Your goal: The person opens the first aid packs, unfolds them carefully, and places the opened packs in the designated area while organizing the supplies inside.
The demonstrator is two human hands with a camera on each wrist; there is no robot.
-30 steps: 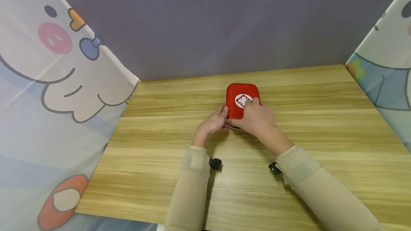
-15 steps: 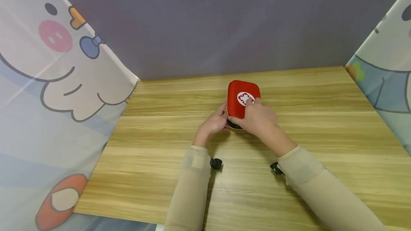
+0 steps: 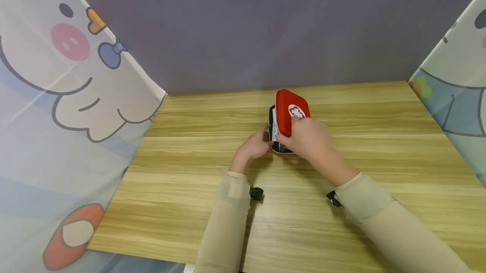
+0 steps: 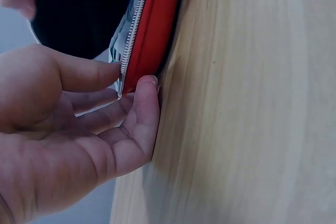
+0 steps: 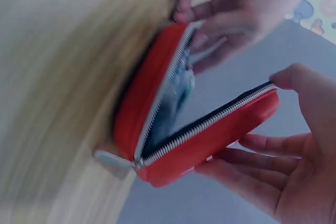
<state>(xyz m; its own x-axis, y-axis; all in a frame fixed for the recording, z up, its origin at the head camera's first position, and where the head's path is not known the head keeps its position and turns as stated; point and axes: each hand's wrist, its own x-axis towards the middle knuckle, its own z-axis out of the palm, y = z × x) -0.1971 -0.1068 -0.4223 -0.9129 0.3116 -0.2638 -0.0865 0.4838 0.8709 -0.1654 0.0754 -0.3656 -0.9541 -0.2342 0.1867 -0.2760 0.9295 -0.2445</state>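
A red zippered first-aid case with a white cross emblem stands partly unfolded on the wooden table. Its lid tilts up toward the right. My right hand grips the lid, thumb at the zippered edge and fingers on the outer face, as the right wrist view shows. My left hand holds the lower half at its side, thumb on the zipper teeth and fingers along the wall. Packets in clear and bluish wrapping show inside. The zipper pull hangs at the hinge end.
The wooden table runs back to a grey wall panel. Cartoon-printed cloths flank it left and right. A black wrist strap piece sticks out from the left sleeve.
My right hand has lifted the lid and swung it rightward, baring the packets inside. The left hand has stayed at the case's left side, its thumb shifting down onto the lower edge.
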